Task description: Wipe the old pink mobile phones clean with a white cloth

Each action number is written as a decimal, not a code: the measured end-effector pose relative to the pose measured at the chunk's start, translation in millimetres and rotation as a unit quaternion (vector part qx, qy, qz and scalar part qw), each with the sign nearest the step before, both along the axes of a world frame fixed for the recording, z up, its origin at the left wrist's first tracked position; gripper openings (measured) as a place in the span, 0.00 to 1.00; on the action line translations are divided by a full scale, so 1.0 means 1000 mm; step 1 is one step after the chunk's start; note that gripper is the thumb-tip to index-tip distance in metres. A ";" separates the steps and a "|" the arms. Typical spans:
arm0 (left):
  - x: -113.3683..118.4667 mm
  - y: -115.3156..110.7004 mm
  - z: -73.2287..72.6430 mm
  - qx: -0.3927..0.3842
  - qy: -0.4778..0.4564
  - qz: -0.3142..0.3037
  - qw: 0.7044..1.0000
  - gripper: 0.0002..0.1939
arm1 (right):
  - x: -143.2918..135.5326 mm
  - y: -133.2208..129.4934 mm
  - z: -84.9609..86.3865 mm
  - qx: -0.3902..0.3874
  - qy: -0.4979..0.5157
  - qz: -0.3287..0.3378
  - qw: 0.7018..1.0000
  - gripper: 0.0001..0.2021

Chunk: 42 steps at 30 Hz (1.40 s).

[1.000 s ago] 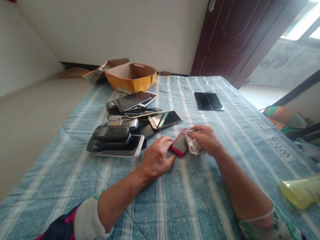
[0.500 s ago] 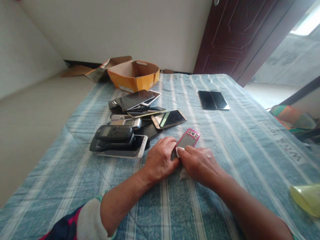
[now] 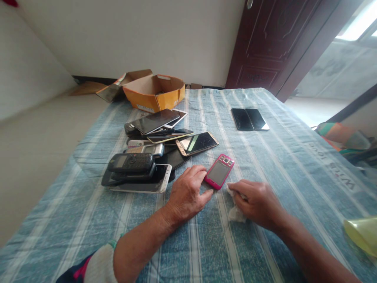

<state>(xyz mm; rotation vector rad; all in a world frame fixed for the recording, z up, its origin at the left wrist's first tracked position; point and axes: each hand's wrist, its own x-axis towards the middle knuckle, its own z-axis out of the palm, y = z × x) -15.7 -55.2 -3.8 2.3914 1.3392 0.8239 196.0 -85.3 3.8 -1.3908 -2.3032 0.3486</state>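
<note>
A pink mobile phone (image 3: 220, 171) lies face up on the striped cloth, its screen and silver keys uncovered. My left hand (image 3: 190, 188) rests at its lower left, fingertips on the side edge and thumb by the bottom corner, gripping it in place. To the right of the phone, apart from it, my right hand (image 3: 259, 202) is closed round a crumpled white tissue (image 3: 236, 213), part of which hangs below the fingers. Beyond my left hand, a cracked gold-framed phone (image 3: 200, 143) leans at the edge of a pile of old phones (image 3: 132, 162).
An open orange cardboard box (image 3: 156, 92) stands behind the pile. Two dark phones (image 3: 250, 119) lie side by side at the far right. A yellow translucent object (image 3: 361, 236) is at the right edge. The striped cloth (image 3: 282, 169) covers the whole surface.
My right hand has moved off the pink phone to the right, taking the tissue along. The phone's lower half now shows. My left hand stays beside it.
</note>
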 end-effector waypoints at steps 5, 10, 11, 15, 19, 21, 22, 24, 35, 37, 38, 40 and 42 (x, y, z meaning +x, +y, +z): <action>0.000 -0.001 0.000 0.012 0.000 0.002 1.000 0.13 | 0.002 0.005 -0.002 0.004 0.041 -0.042 0.998 0.12; 0.010 -0.003 0.001 0.020 0.027 0.032 0.999 0.18 | -0.002 0.006 -0.006 -0.007 0.056 -0.048 0.997 0.12; 0.013 -0.003 0.001 0.022 0.034 0.044 0.998 0.17 | -0.002 0.006 -0.006 -0.009 0.058 -0.047 0.997 0.12; 0.019 -0.003 -0.001 0.037 0.030 0.067 0.997 0.14 | -0.003 0.006 -0.008 -0.018 0.063 -0.047 0.997 0.11; 0.017 -0.003 -0.006 0.080 0.009 0.055 0.995 0.17 | -0.004 0.006 -0.008 -0.023 0.065 -0.040 0.997 0.11; 0.014 -0.005 -0.007 0.105 0.005 0.052 0.993 0.21 | -0.004 0.006 -0.008 -0.023 0.064 -0.038 0.997 0.12; 0.013 -0.005 -0.008 0.114 0.004 0.051 0.992 0.22 | -0.004 0.006 -0.008 -0.024 0.064 -0.039 0.997 0.12; 0.011 -0.007 -0.008 0.126 0.006 0.048 0.991 0.24 | -0.004 0.006 -0.008 -0.025 0.065 -0.039 0.997 0.12; 0.011 -0.004 -0.005 0.171 0.007 0.038 0.985 0.20 | -0.005 0.006 -0.010 -0.007 0.083 -0.019 0.996 0.12; 0.010 -0.004 -0.006 0.179 0.013 0.035 0.983 0.21 | -0.006 0.005 -0.009 -0.002 0.088 -0.016 0.996 0.12; 0.010 -0.005 -0.007 0.181 0.015 0.035 0.983 0.21 | -0.006 0.004 -0.009 0.001 0.091 -0.015 0.996 0.12; 0.009 -0.005 -0.008 0.183 0.020 0.035 0.982 0.21 | -0.009 0.003 -0.009 0.010 0.101 -0.009 0.995 0.12; 0.009 -0.005 -0.010 0.188 0.025 0.036 0.981 0.21 | -0.013 0.001 -0.009 0.019 0.119 0.003 0.993 0.12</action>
